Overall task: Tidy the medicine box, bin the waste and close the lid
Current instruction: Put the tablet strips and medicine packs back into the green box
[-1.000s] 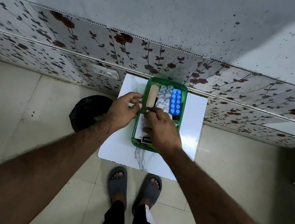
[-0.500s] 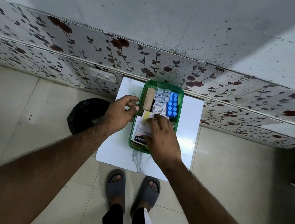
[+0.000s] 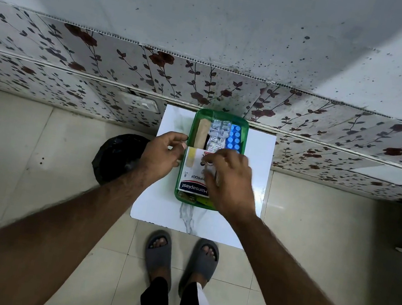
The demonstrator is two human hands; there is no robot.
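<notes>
1. Step in hand, by my reading: tidying. The box, green and see-through, sits open on a white table against the wall. No lid seen in view.

2. Right hand: fingers curled down over the near half of the box, fingertips pinched on a small pale item that is blurred; it may be a small bottle or a strip, I cannot tell which. The item is held just above the plaster packet.

3. Left hand: fingers loosely curled, thumb tip touching the left rim of the box beside the packet's far corner. Holds nothing that I can see; it looks to be steadying the box.

4. Relative to the right pinch: the packet lies directly beneath and toward the left hand, flat and label up. Beyond the fingertips, toward the wall, stand a tan roll, clear blisters, a foil strip and a blue blister card, side by side. Nearer the wrist, small items lie under the packet's near edge, too dim to name.

5. The bin, black-lined, stands on the floor beyond the left hand, well apart from the pinch.

6. Next move, as a judgement: if the pinched item is stock, seat it in the gap between packet and right wall; if waste, carry it across the left hand to the bin. Either calls for a firm pinch and a clean lift so the packet is not dragged.

7. Remaining: waste to bin, lid to be found and closed.
</notes>
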